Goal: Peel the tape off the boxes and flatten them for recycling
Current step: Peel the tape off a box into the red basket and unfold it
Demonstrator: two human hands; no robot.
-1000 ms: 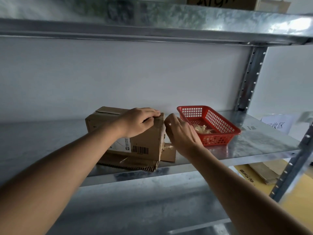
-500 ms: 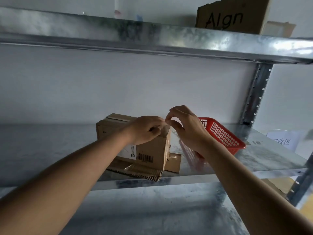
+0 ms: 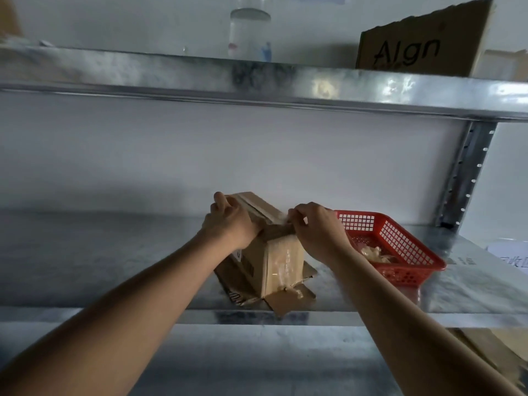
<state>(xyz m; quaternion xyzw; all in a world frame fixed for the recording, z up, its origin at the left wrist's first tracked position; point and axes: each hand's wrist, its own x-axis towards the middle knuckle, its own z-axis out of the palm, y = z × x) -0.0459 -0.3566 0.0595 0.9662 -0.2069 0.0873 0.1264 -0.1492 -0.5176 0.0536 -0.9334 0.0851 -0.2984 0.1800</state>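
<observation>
On the metal shelf [image 3: 114, 252], the cardboard box [image 3: 281, 261] stands at centre, with the red basket [image 3: 400, 247] just beside it at 3 o'clock. The left hand [image 3: 228, 224] grips the box's top from 9 o'clock. The right hand [image 3: 317, 227] pinches the tape [image 3: 278, 217] at the near top edge; the strip's long axis runs toward 11 o'clock, so the pull likely follows it

The box [image 3: 271, 252] stands on the shelf [image 3: 114, 267], the basket [image 3: 400, 247] just right of it; both hands are on the box top.
</observation>
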